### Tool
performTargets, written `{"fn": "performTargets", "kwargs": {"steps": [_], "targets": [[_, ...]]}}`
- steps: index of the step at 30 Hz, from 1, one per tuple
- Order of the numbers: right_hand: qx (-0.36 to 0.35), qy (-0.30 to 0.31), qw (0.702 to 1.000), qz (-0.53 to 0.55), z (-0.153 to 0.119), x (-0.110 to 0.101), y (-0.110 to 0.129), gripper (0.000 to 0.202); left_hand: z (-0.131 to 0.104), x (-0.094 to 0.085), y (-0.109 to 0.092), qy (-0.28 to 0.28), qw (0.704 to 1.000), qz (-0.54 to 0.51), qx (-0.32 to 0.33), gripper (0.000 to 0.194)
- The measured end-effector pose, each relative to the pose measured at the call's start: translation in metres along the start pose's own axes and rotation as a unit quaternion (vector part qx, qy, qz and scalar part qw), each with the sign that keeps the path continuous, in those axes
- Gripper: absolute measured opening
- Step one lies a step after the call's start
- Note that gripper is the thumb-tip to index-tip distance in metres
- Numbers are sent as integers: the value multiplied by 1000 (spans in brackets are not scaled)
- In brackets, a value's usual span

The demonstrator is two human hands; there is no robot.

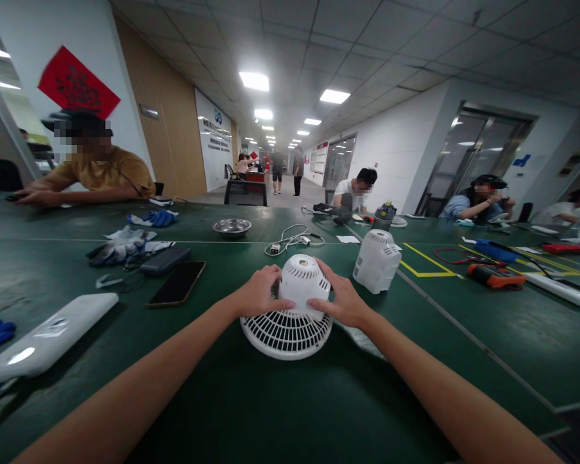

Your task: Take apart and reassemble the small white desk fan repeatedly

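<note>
A white fan head (285, 338) lies on the green table with its slatted grille low and its rounded motor housing (303, 274) on top. From the left, my left hand (261, 293) wraps round the housing, thumb across its front. My right hand (341, 296) grips the opposite side, its thumb near the other one. Parts of the housing are covered by my fingers. To the right, apart from my hand, stands a white plastic housing (377, 261) with slots near its top. A white cable (292, 241) lies coiled behind the fan head.
A black phone (176, 283), a dark power bank (165, 260), gloves (120, 248) and a white device (48, 335) lie to the left. Further back sits a metal bowl (232, 227). An orange multimeter (495, 276) rests at right. Several people sit around the table.
</note>
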State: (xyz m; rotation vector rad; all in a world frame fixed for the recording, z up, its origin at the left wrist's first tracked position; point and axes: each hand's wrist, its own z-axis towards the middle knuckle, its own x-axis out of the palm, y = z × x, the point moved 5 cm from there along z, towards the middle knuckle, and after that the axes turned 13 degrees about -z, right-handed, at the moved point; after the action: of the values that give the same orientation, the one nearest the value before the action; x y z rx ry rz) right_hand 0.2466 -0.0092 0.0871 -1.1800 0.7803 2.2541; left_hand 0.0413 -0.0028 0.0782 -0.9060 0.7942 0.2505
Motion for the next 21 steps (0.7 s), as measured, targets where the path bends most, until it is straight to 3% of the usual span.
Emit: {"fn": "performTargets", "kwargs": {"steps": [11,21], "targets": [[-22,-4,998,-64,0,1,1,95,0,3,2,11,1000,26,3,71],[-29,-18,998,-57,0,2,2,97,0,4,6,15,999,30,0,73]]}}
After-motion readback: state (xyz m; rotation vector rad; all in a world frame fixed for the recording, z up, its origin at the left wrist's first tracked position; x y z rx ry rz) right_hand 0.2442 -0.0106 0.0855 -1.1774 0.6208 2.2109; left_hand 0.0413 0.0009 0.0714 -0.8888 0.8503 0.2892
